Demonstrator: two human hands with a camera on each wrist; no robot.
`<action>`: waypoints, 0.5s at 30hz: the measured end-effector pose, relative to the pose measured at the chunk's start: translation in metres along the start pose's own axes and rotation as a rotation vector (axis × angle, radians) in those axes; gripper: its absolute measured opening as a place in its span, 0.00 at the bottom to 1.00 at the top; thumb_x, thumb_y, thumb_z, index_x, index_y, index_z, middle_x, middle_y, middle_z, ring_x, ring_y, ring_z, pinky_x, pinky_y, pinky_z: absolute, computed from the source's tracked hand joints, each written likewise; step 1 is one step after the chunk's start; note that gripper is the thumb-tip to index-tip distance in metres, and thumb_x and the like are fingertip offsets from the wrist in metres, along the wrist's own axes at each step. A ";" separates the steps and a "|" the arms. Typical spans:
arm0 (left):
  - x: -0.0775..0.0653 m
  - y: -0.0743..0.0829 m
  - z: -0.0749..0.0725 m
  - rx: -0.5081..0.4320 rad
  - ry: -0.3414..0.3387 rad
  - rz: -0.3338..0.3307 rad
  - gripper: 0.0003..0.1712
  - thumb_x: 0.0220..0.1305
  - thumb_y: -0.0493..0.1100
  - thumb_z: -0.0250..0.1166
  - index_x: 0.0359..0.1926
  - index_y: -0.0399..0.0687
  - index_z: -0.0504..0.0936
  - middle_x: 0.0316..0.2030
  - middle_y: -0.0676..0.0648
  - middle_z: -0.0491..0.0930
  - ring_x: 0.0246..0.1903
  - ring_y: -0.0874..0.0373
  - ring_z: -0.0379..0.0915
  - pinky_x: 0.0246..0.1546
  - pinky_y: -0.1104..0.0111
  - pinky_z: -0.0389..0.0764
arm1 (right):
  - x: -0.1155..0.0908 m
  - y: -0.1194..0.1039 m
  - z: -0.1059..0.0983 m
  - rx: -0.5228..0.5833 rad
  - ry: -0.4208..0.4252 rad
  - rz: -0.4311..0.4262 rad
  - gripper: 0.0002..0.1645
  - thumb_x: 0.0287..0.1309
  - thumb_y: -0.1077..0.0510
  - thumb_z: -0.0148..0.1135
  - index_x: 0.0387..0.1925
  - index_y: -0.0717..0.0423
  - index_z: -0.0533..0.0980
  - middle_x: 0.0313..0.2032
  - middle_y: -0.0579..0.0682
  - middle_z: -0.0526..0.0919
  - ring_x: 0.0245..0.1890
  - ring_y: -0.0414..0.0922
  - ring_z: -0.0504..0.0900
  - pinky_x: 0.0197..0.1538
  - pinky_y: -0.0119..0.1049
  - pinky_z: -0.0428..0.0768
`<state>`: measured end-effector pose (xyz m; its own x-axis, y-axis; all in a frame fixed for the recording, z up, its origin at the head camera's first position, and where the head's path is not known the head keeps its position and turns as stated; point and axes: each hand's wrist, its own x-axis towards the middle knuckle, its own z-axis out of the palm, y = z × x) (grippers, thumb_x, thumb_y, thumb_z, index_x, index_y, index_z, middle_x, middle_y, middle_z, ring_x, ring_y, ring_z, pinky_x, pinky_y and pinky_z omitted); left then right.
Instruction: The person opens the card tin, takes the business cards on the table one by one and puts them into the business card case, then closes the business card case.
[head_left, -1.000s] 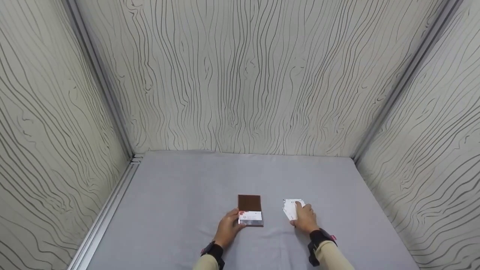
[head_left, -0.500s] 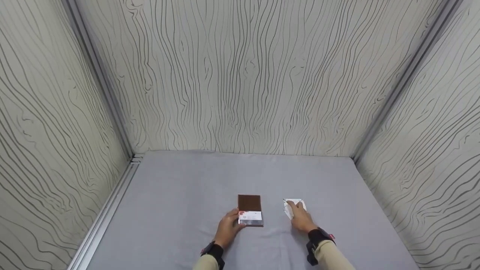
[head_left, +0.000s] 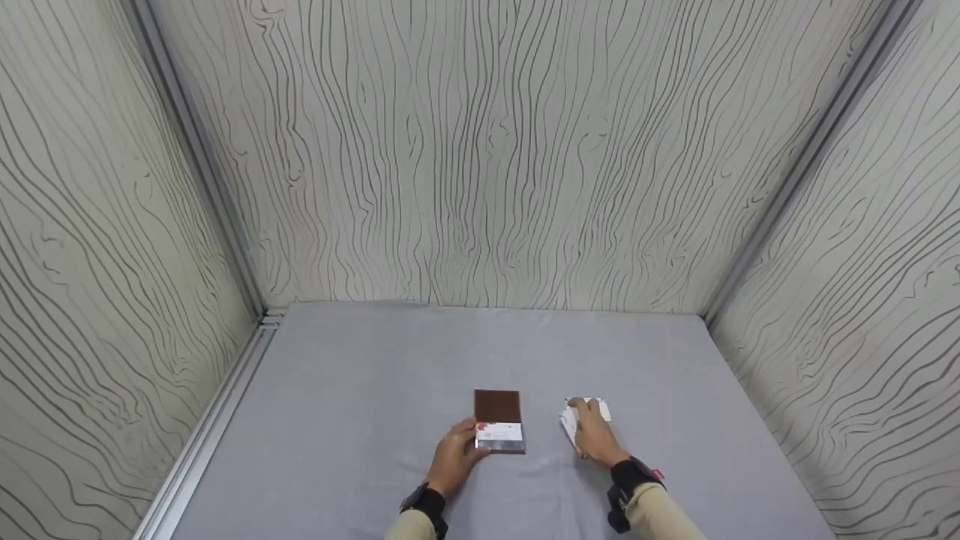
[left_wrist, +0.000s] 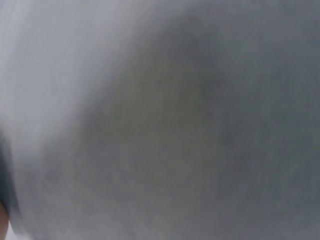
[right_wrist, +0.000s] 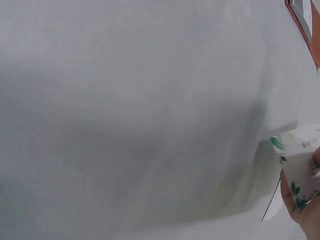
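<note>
An opened brown card case (head_left: 496,406) lies flat on the grey cloth, a white card with a red corner (head_left: 501,430) in its clear front pocket. My left hand (head_left: 452,459) grips the case's left side, thumb at the lower corner and fingers along the edge. To the right, my right hand (head_left: 597,441) pinches white cards (head_left: 568,424) between thumb and fingers, partly covering them. In the right wrist view, a card with green leaf prints (right_wrist: 295,170) shows in that hand. How many cards it holds I cannot tell. The left wrist view is mostly blurred cloth.
Grey cloth (head_left: 375,375) covers the table. Wood-grain patterned panels (head_left: 480,150) stand at the back and both sides, with metal rails (head_left: 206,435) along the left edge.
My right hand has shifted slightly left over the cards, its fingers changing their hold; the spread cards now look more gathered. The left hand and card case have stayed put.
</note>
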<state>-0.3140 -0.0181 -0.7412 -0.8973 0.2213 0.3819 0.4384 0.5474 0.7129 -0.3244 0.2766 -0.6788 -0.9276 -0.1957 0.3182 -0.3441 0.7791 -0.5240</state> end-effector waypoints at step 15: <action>0.000 0.002 0.000 -0.013 0.011 0.002 0.24 0.57 0.39 0.72 0.51 0.26 0.80 0.56 0.33 0.77 0.59 0.39 0.72 0.62 0.49 0.71 | 0.017 -0.028 0.012 0.044 0.048 -0.070 0.21 0.53 0.80 0.47 0.47 0.66 0.76 0.36 0.53 0.67 0.31 0.45 0.69 0.36 0.41 0.79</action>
<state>-0.3133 -0.0168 -0.7402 -0.8959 0.2133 0.3897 0.4408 0.5363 0.7198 -0.3326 0.2443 -0.6686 -0.8936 -0.2191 0.3917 -0.4144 0.7378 -0.5328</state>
